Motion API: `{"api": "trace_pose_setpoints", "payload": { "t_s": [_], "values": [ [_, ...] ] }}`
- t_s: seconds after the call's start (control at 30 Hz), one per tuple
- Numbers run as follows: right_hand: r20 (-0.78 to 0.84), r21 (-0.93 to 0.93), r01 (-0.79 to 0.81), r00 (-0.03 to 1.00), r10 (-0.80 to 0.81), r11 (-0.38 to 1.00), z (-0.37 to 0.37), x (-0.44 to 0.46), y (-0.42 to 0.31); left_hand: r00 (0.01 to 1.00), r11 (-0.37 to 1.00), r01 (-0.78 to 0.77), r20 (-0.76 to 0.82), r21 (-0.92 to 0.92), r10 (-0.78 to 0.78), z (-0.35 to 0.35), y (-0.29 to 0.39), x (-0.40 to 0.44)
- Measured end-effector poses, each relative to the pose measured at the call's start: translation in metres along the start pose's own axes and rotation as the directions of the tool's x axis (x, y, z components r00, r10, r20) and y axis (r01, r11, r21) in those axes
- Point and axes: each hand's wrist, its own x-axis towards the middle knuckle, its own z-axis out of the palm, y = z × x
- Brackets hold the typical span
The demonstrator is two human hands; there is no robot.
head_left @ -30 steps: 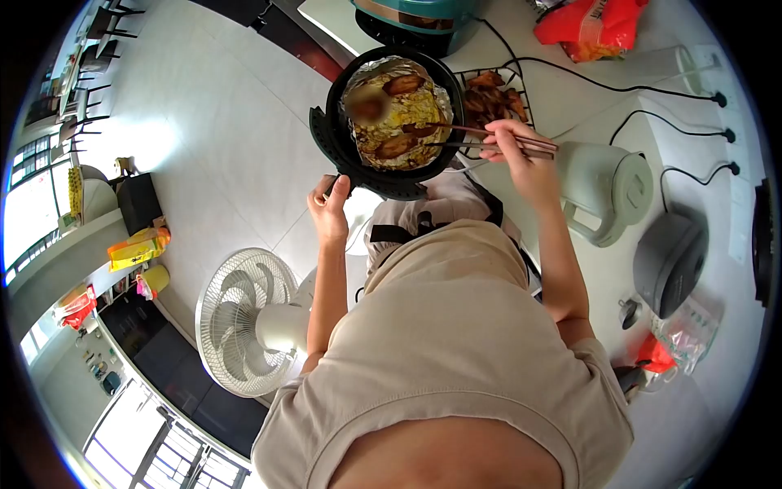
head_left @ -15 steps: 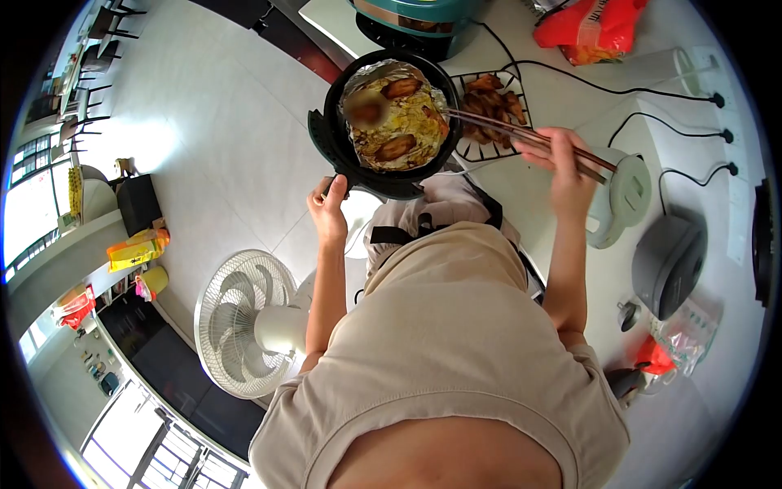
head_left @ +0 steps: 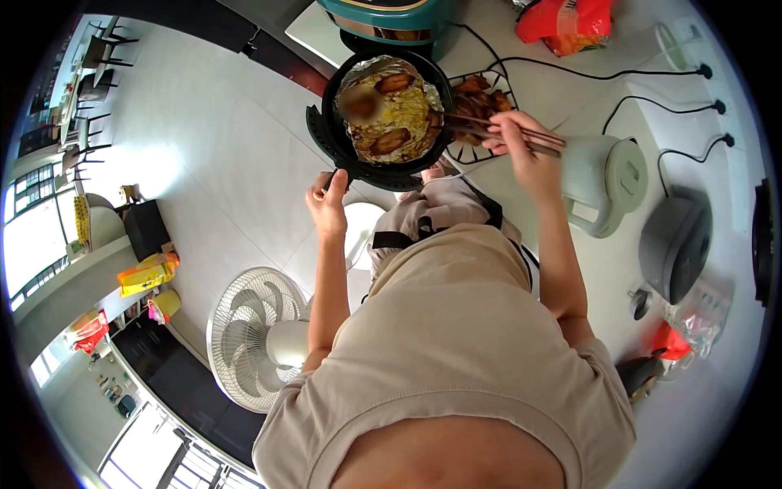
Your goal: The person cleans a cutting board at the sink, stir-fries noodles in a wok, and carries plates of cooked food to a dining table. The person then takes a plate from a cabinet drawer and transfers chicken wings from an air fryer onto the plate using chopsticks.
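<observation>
My left hand (head_left: 327, 208) is closed around the handle of a round black fryer basket (head_left: 329, 130), holding it up and tipped toward me. Oily foil (head_left: 403, 122) lines it, with several browned chicken wings (head_left: 389, 141) on top; a blurred patch covers one spot on the left. In my right hand (head_left: 525, 159) is a pair of long dark chopsticks (head_left: 544, 145). Their tips reach over the basket's right rim, beside a brown piece near the foil's edge; whether they grip it I cannot tell. Just right of the basket, more browned wings (head_left: 481, 99) sit on a black-striped dish, partly behind the chopsticks.
A teal appliance (head_left: 387, 23) stands behind the basket. Beyond my right hand are a pale green kettle (head_left: 607, 183), a dark grey appliance (head_left: 676, 244) and several black cords. A red bag (head_left: 566, 24) lies at the back. A white fan (head_left: 257, 338) stands on the left.
My right hand has moved left, bringing the chopsticks closer over the basket's right side. My left hand still holds the basket. The whole view has shifted slightly.
</observation>
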Motion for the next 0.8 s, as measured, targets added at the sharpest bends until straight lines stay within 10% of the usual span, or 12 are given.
{"api": "trace_pose_setpoints", "payload": {
  "t_s": [0.3,0.47,0.8],
  "values": [
    [-0.166,-0.153,0.005,0.986,-0.031,0.988,0.049,0.007,0.03,0.994,0.991,-0.095,-0.049,0.099,0.1,0.014,0.019,-0.021],
    [-0.125,0.265,-0.148,0.975,0.186,0.953,0.035,0.01,0.025,0.999,0.999,-0.026,-0.042,0.023,0.027,0.012,0.016,-0.019],
    [-0.317,0.346,-0.055,0.933,0.172,0.937,-0.017,0.004,-0.016,0.993,0.986,0.089,-0.062,-0.14,-0.098,0.01,0.004,-0.011]
  ]
}}
